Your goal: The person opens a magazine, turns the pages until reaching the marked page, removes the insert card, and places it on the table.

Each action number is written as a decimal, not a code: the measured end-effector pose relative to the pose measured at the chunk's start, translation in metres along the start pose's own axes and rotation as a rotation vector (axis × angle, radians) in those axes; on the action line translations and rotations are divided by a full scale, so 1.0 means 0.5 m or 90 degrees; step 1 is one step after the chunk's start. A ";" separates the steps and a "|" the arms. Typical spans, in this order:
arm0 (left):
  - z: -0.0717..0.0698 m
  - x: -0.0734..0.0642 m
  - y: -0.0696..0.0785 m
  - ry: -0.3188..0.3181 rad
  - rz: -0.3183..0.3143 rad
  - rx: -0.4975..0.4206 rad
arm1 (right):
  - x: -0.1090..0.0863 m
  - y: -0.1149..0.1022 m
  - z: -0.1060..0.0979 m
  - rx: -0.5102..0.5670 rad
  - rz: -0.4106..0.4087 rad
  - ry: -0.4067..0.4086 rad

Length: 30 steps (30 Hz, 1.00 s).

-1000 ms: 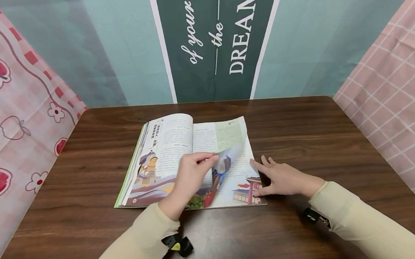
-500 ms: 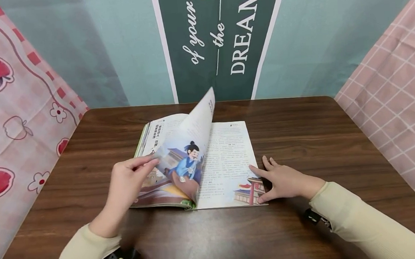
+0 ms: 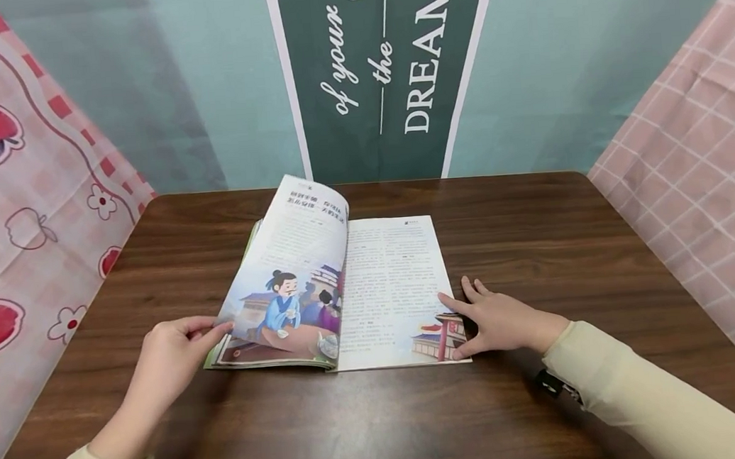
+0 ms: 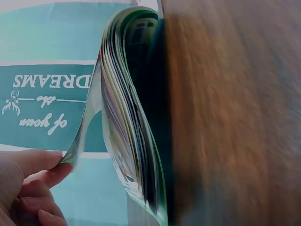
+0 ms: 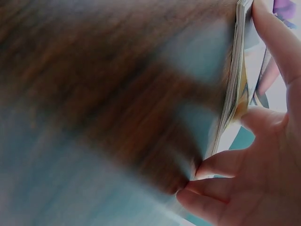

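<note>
An open magazine (image 3: 393,295) with printed text and coloured pictures lies on the wooden table. My left hand (image 3: 174,357) pinches the lower left corner of a page (image 3: 279,253) between thumb and fingers. This page shows a cartoon figure in blue and curves over the left half of the magazine. In the left wrist view, the pinched page (image 4: 90,108) stands apart from the thick stack of pages (image 4: 120,99) beneath it. My right hand (image 3: 511,321) rests at the magazine's lower right edge, its fingers spread, with thumb and index fingertip on the page border.
The brown table (image 3: 521,233) extends around the magazine on all sides. A blue-green curtain with a dark lettered panel (image 3: 389,78) hangs behind it. Pink patterned cloths hang at the left (image 3: 40,210) and right (image 3: 699,114).
My left hand has carried the page corner leftward from the right half to the left side, turning the page over the spine. The right hand has stayed at the right edge.
</note>
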<state>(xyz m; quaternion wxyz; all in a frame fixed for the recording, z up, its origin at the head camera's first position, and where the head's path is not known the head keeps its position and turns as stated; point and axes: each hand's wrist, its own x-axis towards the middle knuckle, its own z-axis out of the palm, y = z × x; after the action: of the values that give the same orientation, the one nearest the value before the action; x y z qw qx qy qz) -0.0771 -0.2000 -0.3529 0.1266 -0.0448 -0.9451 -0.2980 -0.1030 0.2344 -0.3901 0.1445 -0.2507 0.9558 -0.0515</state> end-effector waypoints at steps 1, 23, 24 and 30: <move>-0.001 -0.003 -0.005 -0.008 0.000 0.008 | 0.001 -0.001 0.001 -0.002 0.000 0.003; 0.003 -0.005 -0.017 -0.238 -0.043 0.222 | 0.016 0.009 -0.007 -0.019 -0.030 0.041; 0.004 -0.002 -0.013 -0.233 -0.040 0.235 | 0.017 0.009 -0.007 -0.018 -0.030 0.043; 0.022 0.015 0.043 -0.127 0.044 0.214 | 0.020 0.005 -0.016 0.017 -0.004 0.029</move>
<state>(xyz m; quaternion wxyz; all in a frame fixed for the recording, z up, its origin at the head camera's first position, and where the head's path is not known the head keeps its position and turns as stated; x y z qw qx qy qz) -0.0835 -0.1760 -0.3477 0.0483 -0.0852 -0.9872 -0.1259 -0.1147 0.2318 -0.3856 0.1259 -0.2504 0.9573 -0.0706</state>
